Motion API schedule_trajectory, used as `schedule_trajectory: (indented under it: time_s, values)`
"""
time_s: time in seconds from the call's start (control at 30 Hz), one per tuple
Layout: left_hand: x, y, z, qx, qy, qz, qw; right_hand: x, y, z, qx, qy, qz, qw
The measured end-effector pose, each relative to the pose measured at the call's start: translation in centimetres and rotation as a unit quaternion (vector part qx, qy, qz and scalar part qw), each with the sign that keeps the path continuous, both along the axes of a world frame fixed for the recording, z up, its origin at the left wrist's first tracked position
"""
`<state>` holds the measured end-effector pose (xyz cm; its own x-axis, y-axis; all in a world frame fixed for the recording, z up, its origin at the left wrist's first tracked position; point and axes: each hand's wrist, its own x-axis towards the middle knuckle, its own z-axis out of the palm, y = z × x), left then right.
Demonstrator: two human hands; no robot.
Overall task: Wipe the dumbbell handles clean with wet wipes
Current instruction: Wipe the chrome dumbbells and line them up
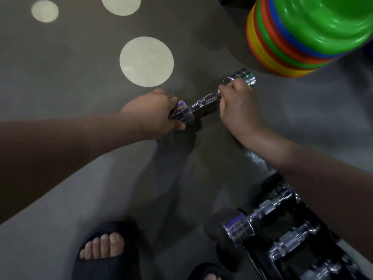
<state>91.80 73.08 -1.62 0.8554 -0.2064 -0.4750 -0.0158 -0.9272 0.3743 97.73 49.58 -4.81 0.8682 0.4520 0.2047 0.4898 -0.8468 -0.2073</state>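
A chrome dumbbell point(203, 102) lies slanted on the grey floor in the middle of the view. My left hand point(153, 112) grips its near weight end. My right hand point(238, 106) is curled round the far part of the knurled handle. A bit of white wet wipe point(220, 91) peeks out between its fingers. The far weight end point(245, 76) shows beyond my knuckles.
A rack with several more chrome dumbbells point(266, 207) stands at the lower right under my right forearm. A stack of coloured plastic discs point(298, 35) fills the top right. Pale round spots point(146, 61) mark the floor. My feet in black slippers point(107, 251) are at the bottom.
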Motion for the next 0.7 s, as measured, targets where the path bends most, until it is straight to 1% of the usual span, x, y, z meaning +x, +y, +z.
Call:
schedule_trajectory:
  time_s: [0.07,0.1,0.17,0.23,0.27,0.3,0.37,0.43,0.5,0.6,0.63,0.7]
  values:
    - [0.0,0.0,0.1,-0.002,0.002,0.006,1.0,-0.5,0.6,-0.4,0.059,0.013,-0.023,0.998]
    - [-0.1,0.0,0.1,-0.003,0.004,0.011,1.0,-0.9,1.1,-0.6,0.081,0.023,-0.012,0.996]
    - [-0.1,0.0,0.2,-0.004,0.004,0.015,1.0,-2.1,2.1,-0.6,0.094,0.053,0.058,0.992]
    - [-0.2,-0.1,0.1,-0.004,0.001,0.016,1.0,-2.9,2.3,-0.3,0.056,0.062,0.128,0.988]
    - [-0.3,-0.2,0.2,-0.007,0.002,0.017,1.0,-2.8,1.9,-0.1,0.036,0.058,0.139,0.988]
    - [-0.3,-0.3,0.2,-0.01,0.003,0.018,1.0,-2.3,1.4,0.2,0.021,0.05,0.129,0.99]
    - [-0.4,-0.3,0.3,-0.012,0.004,0.02,1.0,-1.1,0.0,0.6,-0.004,0.021,0.078,0.997]
    - [-0.4,-0.2,0.3,-0.01,0.008,0.023,1.0,-0.8,-0.3,0.7,-0.014,0.011,0.038,0.999]
    - [-0.4,-0.1,0.3,-0.011,0.008,0.026,1.0,-1.7,1.3,0.5,-0.007,0.031,0.059,0.998]
    - [-0.4,-0.2,0.2,-0.01,0.002,0.024,1.0,-2.9,2.5,-0.1,-0.029,0.059,0.161,0.985]
    - [-0.3,-0.3,0.2,-0.013,0.001,0.024,1.0,-2.5,2.0,0.0,-0.037,0.054,0.166,0.984]
    - [-0.3,-0.4,0.2,-0.018,0.002,0.022,1.0,-1.2,0.5,0.4,-0.055,0.03,0.109,0.992]
